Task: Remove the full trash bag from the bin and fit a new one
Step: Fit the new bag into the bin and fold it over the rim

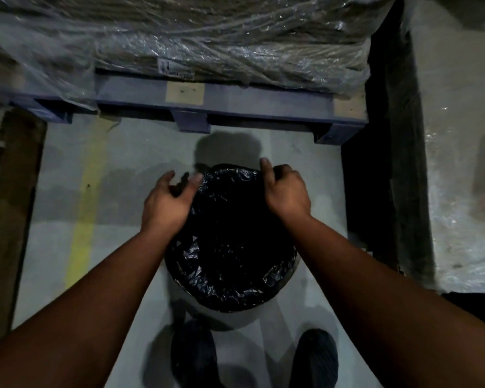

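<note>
The black trash bag (230, 242) lines the bin (233, 317) on the floor, its edge folded over the rim. The left hand (165, 203), fingers spread, touches the far-left rim; the right hand (287, 191) curls onto the far-right edge. Thin plastic could tear if yanked unevenly.

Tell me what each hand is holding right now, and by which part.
Both hands are at the far rim of the black bag. The right hand seems closed on its edge; the left hand is open, fingers curled, and its grip cannot be told.
</note>
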### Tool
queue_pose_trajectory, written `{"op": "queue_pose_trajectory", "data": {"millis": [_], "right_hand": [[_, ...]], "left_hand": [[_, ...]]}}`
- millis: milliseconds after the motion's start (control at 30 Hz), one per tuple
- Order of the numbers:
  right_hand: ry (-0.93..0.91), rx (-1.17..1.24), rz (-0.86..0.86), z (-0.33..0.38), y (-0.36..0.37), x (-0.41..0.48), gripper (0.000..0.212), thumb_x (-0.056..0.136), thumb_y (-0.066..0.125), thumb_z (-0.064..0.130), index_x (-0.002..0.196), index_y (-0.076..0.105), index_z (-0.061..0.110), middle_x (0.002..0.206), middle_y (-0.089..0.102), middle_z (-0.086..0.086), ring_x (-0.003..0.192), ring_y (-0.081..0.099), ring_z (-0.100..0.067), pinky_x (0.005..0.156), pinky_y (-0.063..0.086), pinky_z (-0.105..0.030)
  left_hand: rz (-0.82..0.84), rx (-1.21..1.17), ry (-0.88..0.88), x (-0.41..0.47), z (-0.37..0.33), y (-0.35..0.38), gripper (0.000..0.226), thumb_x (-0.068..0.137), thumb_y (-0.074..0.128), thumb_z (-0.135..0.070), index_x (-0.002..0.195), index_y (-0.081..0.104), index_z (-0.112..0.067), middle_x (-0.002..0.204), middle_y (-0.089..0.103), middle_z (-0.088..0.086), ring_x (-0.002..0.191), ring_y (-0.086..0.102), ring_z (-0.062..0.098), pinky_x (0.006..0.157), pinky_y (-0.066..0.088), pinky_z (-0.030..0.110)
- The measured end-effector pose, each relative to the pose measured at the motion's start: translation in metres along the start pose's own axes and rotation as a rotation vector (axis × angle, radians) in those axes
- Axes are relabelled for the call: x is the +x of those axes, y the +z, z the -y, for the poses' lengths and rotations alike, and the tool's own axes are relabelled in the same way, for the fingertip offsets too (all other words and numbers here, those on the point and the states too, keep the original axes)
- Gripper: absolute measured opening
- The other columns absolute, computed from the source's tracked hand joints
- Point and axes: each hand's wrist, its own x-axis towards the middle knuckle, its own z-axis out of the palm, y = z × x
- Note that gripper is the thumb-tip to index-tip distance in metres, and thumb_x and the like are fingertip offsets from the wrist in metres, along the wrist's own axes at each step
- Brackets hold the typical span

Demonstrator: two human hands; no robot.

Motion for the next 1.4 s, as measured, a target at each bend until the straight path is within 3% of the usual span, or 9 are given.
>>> {"op": "queue_pose_trajectory", "data": {"millis": [133, 367, 567, 767, 933, 1133, 1233, 1300, 1400], "right_hand": [[-0.062, -0.113, -0.018, 0.002, 0.009, 0.006, 0.07, 0.084, 0.034, 0.081, 0.094, 0.069, 0.021, 0.097, 0.073, -0.007, 0.095, 0.068, -0.03, 0.081, 0.057, -0.042], [-0.014, -0.189, -0.067, -0.002, 0.015, 0.01, 0.087, 0.078, 0.02, 0.089, 0.087, 0.072, 0.02, 0.107, 0.065, -0.011, 0.098, 0.063, -0.033, 0.086, 0.053, -0.043], [-0.042, -0.205, -0.072, 0.0, 0.016, 0.006, 0.075, 0.082, 0.022, 0.085, 0.091, 0.063, 0.023, 0.096, 0.072, -0.008, 0.093, 0.066, -0.034, 0.078, 0.051, -0.039], [-0.06, -0.229, -0.107, -0.001, 0.017, 0.007, 0.082, 0.086, 0.02, 0.083, 0.088, 0.072, 0.019, 0.109, 0.062, -0.011, 0.101, 0.061, -0.034, 0.084, 0.051, -0.043], [-0.057, -0.173, -0.071, -0.001, 0.017, 0.009, 0.069, 0.086, 0.021, 0.082, 0.08, 0.056, 0.023, 0.091, 0.07, -0.007, 0.085, 0.065, -0.032, 0.076, 0.052, -0.041], [0.053, -0.177, 0.03, -0.001, 0.016, 0.017, 0.09, 0.081, 0.011, 0.088, 0.074, 0.064, 0.016, 0.082, 0.066, -0.006, 0.077, 0.061, -0.027, 0.072, 0.048, -0.038], [0.099, -0.169, 0.085, -0.003, 0.016, 0.025, 0.096, 0.078, 0.009, 0.09, 0.089, 0.065, 0.013, 0.088, 0.063, -0.007, 0.083, 0.058, -0.028, 0.071, 0.043, -0.038], [0.123, -0.176, 0.153, -0.002, 0.015, 0.031, 0.103, 0.077, 0.006, 0.09, 0.097, 0.068, 0.011, 0.096, 0.065, -0.011, 0.085, 0.057, -0.029, 0.073, 0.041, -0.038], [0.138, -0.167, 0.27, 0.003, 0.011, 0.036, 0.104, 0.082, 0.005, 0.087, 0.11, 0.068, 0.008, 0.108, 0.065, -0.015, 0.092, 0.058, -0.03, 0.079, 0.042, -0.038]], "left_hand": [[-0.023, 0.074, 0.036, 0.009, -0.01, 0.02, 0.066, 0.078, 0.06, -0.074, 0.099, 0.07, -0.013, 0.1, 0.074, 0.012, 0.098, 0.069, 0.032, 0.072, 0.044, 0.027], [-0.07, 0.099, 0.046, 0.013, -0.002, 0.024, 0.066, 0.068, 0.058, -0.085, 0.062, 0.051, -0.02, 0.074, 0.067, 0.009, 0.076, 0.067, 0.03, 0.061, 0.042, 0.028], [-0.087, 0.106, 0.035, 0.013, 0.002, 0.021, 0.072, 0.06, 0.059, -0.09, 0.081, 0.058, -0.021, 0.079, 0.069, 0.002, 0.077, 0.067, 0.027, 0.067, 0.054, 0.033], [-0.149, 0.138, 0.075, 0.012, 0.003, 0.019, 0.083, 0.057, 0.052, -0.096, 0.064, 0.059, -0.014, 0.069, 0.066, 0.01, 0.067, 0.066, 0.03, 0.063, 0.057, 0.038], [-0.145, 0.082, 0.072, 0.011, 0.003, 0.02, 0.071, 0.062, 0.061, -0.087, 0.074, 0.06, -0.017, 0.071, 0.067, 0.004, 0.071, 0.066, 0.026, 0.064, 0.054, 0.034], [-0.096, 0.049, -0.06, 0.015, -0.003, 0.016, 0.076, 0.087, 0.042, -0.077, 0.051, 0.047, -0.01, 0.057, 0.055, 0.01, 0.069, 0.061, 0.033, 0.064, 0.039, 0.033], [0.014, 0.012, -0.194, 0.028, 0.0, 0.017, 0.077, 0.089, 0.042, -0.072, 0.074, 0.066, 0.0, 0.088, 0.07, 0.022, 0.089, 0.067, 0.036, 0.076, 0.044, 0.032], [0.073, -0.136, -0.292, 0.033, 0.001, 0.015, 0.088, 0.068, 0.052, -0.079, 0.102, 0.071, 0.0, 0.103, 0.072, 0.019, 0.093, 0.069, 0.033, 0.089, 0.053, 0.035], [0.201, -0.355, -0.398, 0.031, 0.003, 0.013, 0.077, 0.07, 0.061, -0.074, 0.107, 0.07, -0.007, 0.096, 0.075, 0.012, 0.085, 0.071, 0.029, 0.083, 0.058, 0.037]]}}
